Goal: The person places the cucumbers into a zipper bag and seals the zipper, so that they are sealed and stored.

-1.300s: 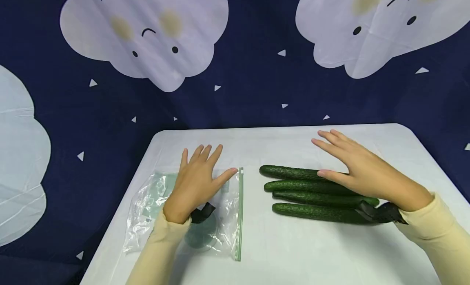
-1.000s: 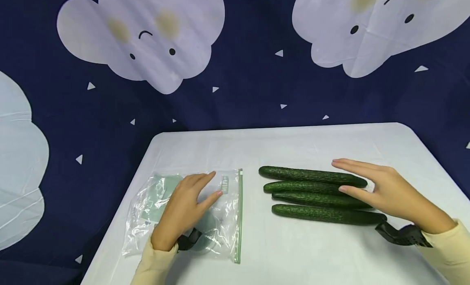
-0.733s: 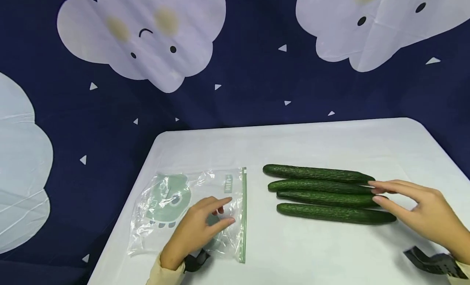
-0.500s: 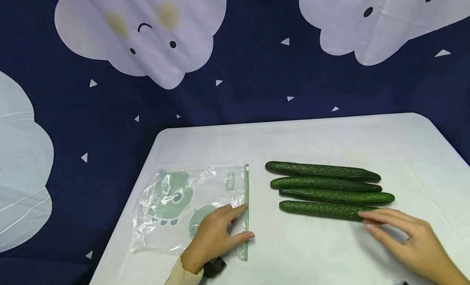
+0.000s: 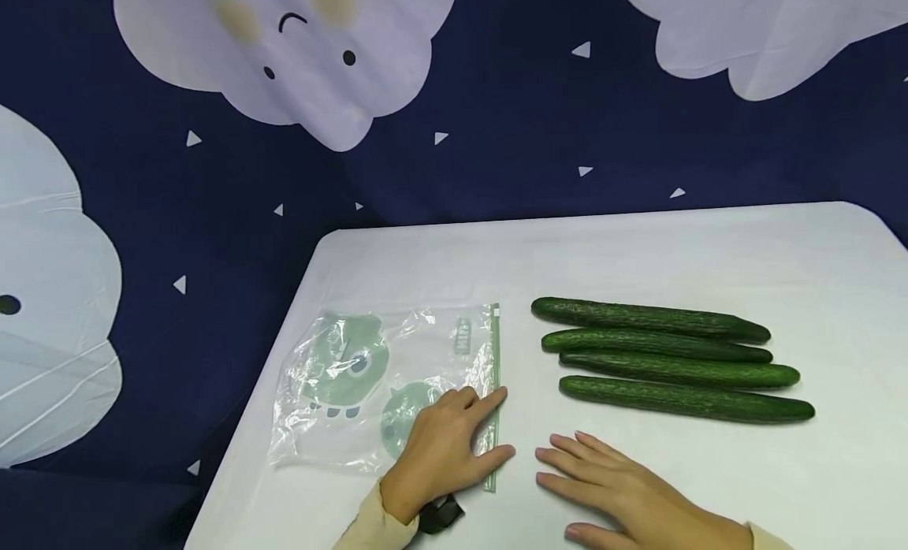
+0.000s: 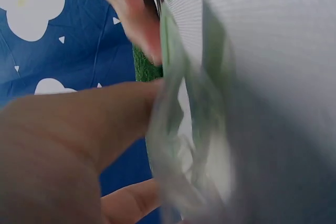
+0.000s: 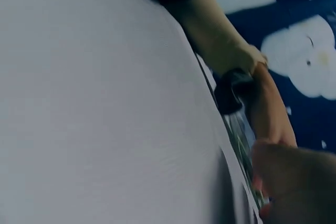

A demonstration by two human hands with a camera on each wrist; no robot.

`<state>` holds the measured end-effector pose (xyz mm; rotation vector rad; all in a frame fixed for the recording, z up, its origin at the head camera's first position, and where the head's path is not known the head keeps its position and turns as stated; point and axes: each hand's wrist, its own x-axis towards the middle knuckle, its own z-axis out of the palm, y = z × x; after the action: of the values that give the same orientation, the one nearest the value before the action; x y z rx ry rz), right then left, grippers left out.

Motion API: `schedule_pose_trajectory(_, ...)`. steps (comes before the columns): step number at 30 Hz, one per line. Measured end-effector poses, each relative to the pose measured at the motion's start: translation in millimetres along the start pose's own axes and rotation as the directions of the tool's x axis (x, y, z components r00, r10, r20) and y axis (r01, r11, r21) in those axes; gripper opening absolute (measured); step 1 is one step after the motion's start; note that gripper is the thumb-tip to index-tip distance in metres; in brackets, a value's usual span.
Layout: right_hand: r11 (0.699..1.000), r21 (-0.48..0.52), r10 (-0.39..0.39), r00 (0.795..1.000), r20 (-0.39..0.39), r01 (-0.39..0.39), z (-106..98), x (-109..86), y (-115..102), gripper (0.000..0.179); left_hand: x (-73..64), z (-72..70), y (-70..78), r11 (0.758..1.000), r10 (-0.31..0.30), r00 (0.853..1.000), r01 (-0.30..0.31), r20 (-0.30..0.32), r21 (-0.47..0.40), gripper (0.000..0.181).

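My left hand (image 5: pixel 443 447) lies over the front right part of a clear zip bag (image 5: pixel 426 329) with green monster prints. Its index finger and thumb reach straight across the green zip strip (image 5: pixel 496 337). In the left wrist view the bag's green-edged mouth (image 6: pixel 173 51) shows as two separated layers beside the fingers. My right hand (image 5: pixel 624 487), fingers spread and nearly straight, holds nothing and hovers low over the table right of the bag. Several dark green cucumbers (image 5: pixel 688 399) lie in a row behind it.
The white table (image 5: pixel 440 258) has rounded far corners. Behind it hangs a dark blue cloth (image 5: pixel 511 101) with pale clouds and small triangles. A black strap (image 5: pixel 440 514) sits at the left wrist.
My left hand has come down and right, onto the bag's zip edge. From above the cucumbers my right hand drew back, then swung left toward the bag. The head view has shifted.
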<state>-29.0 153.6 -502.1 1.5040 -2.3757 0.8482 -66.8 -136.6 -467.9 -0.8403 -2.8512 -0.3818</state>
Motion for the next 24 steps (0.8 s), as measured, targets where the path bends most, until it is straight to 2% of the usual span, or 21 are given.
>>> schedule_pose_trajectory(3,0.996,-0.082,0.031,0.998,0.060,-0.026,4,10.4,1,0.070,4.1,1.4,3.2,1.000,0.008,1.000,-0.009,0.009,0.010,0.061)
schedule_pose_trajectory(7,0.987,-0.147,0.073,0.993,0.093,-0.059,9,20.1,4,0.075,7.0,2.7,6.5,1.000,0.005,1.000,-0.005,0.013,0.009,0.058)
schedule_pose_trajectory(15,0.979,-0.182,0.110,0.986,0.123,-0.087,11,34.5,13,0.077,14.0,0.7,9.2,0.998,0.012,1.000,-0.014,0.016,0.066,0.060)
schedule_pose_trajectory(24,0.982,-0.185,0.070,0.986,0.151,-0.041,21,51.7,14,0.076,5.8,-5.0,-3.6,0.998,-0.019,0.999,0.021,0.034,-0.058,0.055)
